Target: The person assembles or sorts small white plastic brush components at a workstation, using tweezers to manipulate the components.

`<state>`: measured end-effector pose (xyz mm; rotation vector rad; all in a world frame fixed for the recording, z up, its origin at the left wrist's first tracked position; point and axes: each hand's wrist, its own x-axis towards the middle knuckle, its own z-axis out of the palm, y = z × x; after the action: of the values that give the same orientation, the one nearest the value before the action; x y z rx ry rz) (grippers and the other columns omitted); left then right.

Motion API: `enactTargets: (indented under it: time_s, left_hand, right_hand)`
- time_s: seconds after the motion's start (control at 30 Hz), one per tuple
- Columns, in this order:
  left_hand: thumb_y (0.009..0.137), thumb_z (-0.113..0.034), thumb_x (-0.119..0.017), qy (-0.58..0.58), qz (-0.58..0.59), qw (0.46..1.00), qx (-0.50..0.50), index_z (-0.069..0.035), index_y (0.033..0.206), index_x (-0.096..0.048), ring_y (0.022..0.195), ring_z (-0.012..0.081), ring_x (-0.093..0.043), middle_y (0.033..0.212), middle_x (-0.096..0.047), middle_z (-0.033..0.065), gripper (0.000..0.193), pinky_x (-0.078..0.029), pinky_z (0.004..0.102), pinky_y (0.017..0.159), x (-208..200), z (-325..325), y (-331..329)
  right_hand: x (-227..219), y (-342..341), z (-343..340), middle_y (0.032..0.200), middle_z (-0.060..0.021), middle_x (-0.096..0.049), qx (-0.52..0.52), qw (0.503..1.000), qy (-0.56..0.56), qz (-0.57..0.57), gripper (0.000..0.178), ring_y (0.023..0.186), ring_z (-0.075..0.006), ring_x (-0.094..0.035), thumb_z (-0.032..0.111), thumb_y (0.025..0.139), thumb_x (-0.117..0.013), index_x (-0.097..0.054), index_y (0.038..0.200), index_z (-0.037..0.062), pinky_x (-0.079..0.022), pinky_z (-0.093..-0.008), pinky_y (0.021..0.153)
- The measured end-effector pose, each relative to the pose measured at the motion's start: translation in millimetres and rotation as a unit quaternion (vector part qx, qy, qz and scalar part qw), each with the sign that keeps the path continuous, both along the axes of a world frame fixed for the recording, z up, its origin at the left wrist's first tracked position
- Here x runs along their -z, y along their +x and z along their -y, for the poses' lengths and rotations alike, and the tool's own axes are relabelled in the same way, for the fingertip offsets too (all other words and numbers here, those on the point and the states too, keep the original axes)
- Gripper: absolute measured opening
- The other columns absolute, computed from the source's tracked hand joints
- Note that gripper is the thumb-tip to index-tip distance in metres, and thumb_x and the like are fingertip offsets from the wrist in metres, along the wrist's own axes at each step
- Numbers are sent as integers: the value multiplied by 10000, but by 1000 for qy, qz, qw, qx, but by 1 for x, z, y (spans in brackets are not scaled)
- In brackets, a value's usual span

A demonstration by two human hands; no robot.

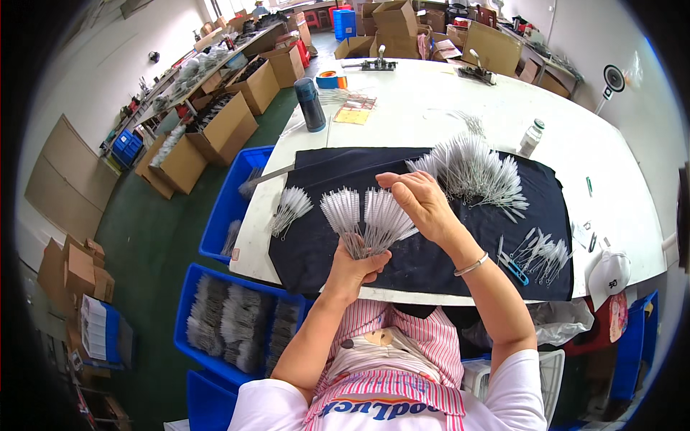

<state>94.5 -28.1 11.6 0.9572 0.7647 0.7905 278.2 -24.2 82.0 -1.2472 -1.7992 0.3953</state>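
My left hand (350, 269) is closed round the wire ends of a fanned bundle of white bristle brushes (345, 212), tips pointing away from me. A gap splits the fan near its middle. Over the right part of the fan is my right hand (425, 205), its fingers stretched to the left and the thumb apart; whether it touches the bristles I cannot tell. Beyond it, a big heap of the same brushes (478, 169) spreads over the dark cloth (316, 169). A small bunch of brushes (290, 208) lies left, and loose brushes (548, 257) lie right beside blue-handled thread snips (516, 273).
The white table (424, 82) bears a dark bottle (310, 105), a tape roll (331, 80), a clear jar (532, 138) and a white cap (609, 275). At my left stand blue bins (188, 291), one packed with brushes. Cardboard boxes (226, 129) line the far left.
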Motion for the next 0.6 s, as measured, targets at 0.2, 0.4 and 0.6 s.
enactTargets:
  time_s: [0.2,0.4,0.6]
  left_hand:
    - [652,-68,-786,31,-35,998,-52,-90,945,-387,542,79,-538,738,-582,31,495,-392,163,414,4,3,-1]
    - [660,-71,-775,37,-55,995,-70,-87,958,-395,541,75,-537,747,-582,27,483,-409,171,422,6,0,-1]
    - [660,-59,-767,30,-65,991,-109,-80,952,-406,546,76,-540,747,-585,25,465,-410,172,420,3,4,1]
  right_hand:
    - [5,-8,-6,1017,-59,-638,17,993,82,89,254,1028,-233,-546,288,855,-571,-648,1021,112,-281,-499,986]
    - [11,-8,-3,1033,-45,-634,27,988,114,100,197,1018,-234,-551,206,805,-622,-655,974,110,-314,-482,963]
    - [13,-4,-2,1044,-48,-633,29,992,112,44,166,971,-221,-561,49,758,-646,-652,924,63,-416,-349,864]
